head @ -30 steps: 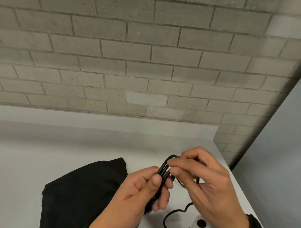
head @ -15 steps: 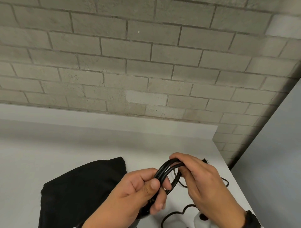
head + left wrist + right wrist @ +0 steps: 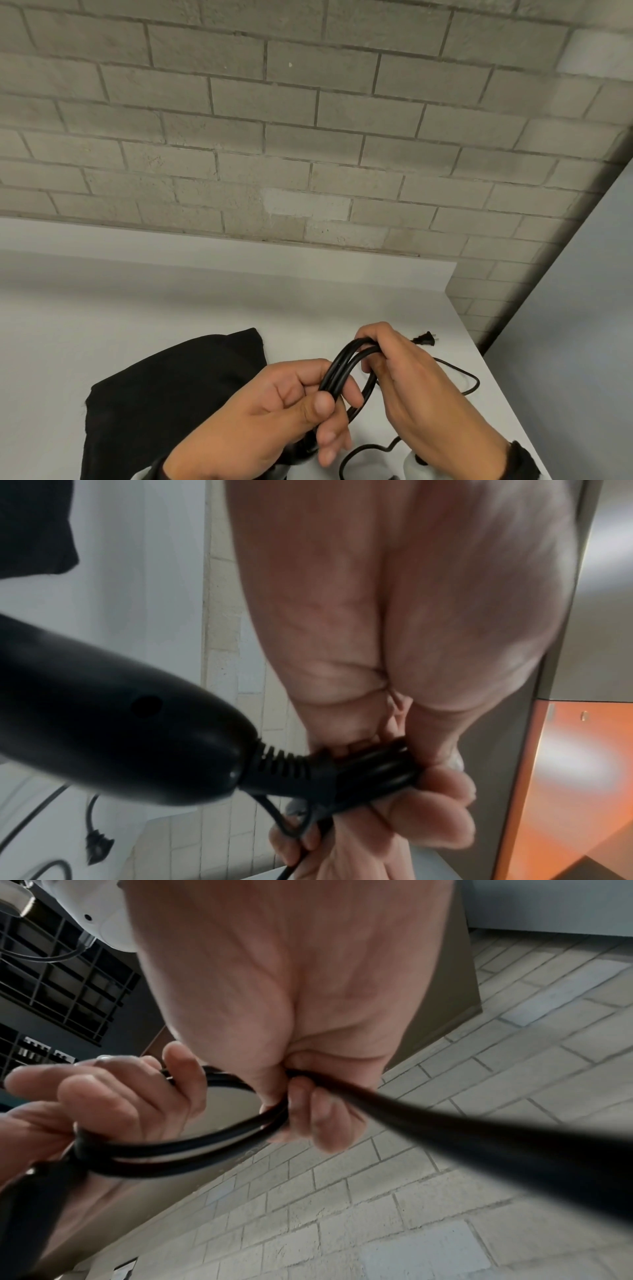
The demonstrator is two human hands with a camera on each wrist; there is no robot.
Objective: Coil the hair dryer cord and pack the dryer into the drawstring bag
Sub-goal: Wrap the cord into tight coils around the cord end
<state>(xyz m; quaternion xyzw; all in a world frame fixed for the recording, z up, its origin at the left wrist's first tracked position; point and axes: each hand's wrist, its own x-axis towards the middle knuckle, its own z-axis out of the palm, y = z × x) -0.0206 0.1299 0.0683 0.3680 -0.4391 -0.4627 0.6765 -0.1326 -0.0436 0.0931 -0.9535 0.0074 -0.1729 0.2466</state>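
Observation:
The black cord [image 3: 346, 363] is gathered into a few loops above the white table [image 3: 171, 308]. My left hand [image 3: 274, 404] grips the bundle [image 3: 377, 767] near the dryer's strain relief; the black dryer handle [image 3: 120, 718] hangs below that hand. My right hand [image 3: 404, 370] curls round the top of the loops [image 3: 274, 1112]. Loose cord [image 3: 469, 377] trails right across the table to the plug [image 3: 424, 340]. The black drawstring bag [image 3: 164, 394] lies flat on the table, left of my hands.
A grey brick wall [image 3: 308, 137] rises behind the table. The table's right edge [image 3: 496, 394] runs just past the loose cord, with a grey panel [image 3: 575, 342] beyond it. A white device [image 3: 411, 466] shows at the bottom edge under my right wrist.
My right hand has slid along the loops to their far end and now grips them. The coil has opened out a little; the plug and trailing cord now show on the table.

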